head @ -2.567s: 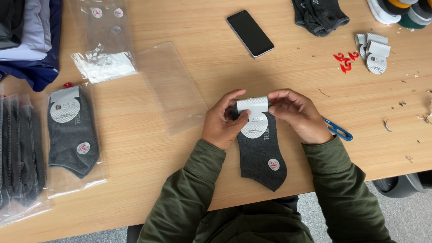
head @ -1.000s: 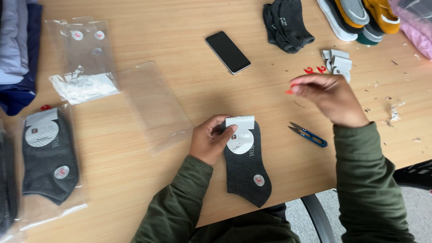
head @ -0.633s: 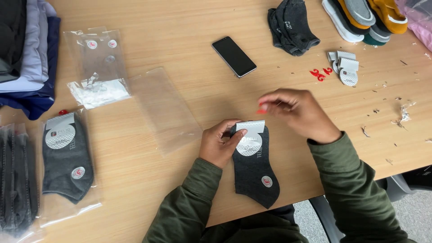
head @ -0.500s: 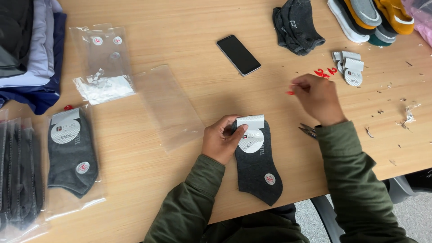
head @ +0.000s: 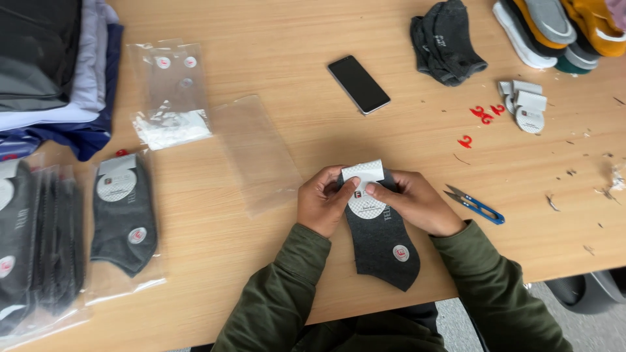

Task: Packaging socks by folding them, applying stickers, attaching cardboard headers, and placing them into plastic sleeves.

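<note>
Dark grey ankle sock [head: 381, 244] lies flat on the wooden table [head: 261, 280] near the front edge, toe toward the person, cuff end under both hands. White paper label [head: 364, 175] is folded over the cuff, with a round white part below it on the sock. Small round sticker on the sock's foot.

Head view: left hand [head: 323, 201] grips the cuff and label from the left side, thumb on the label front, fingers curled closed around the edge. Right hand [head: 411, 202] closed on the label from the right, thumb tip pressing the label front, fingers around the sock's right edge. Both in olive green sleeves.

Blue-handled thread snips [head: 475, 204] lie on the table just right of the right hand, not touched. One red plastic hook [head: 465, 141] lies alone above the snips; more red hooks [head: 486, 113] beside a small pile of white labels [head: 524, 104] further up right. Black phone [head: 358, 84] face up above the hands. Heap of dark grey socks [head: 448, 40] up top, coloured socks [head: 561, 29] at the top right corner.

Empty clear plastic bag [head: 257, 153] just left of the left hand. Further left, a bagged grey sock [head: 124, 215], more bagged socks [head: 36, 241] at the left edge, a stack of clear bags [head: 171, 91], folded clothes [head: 55, 62] in the top left corner. Scraps scattered on the right part of the table.
</note>
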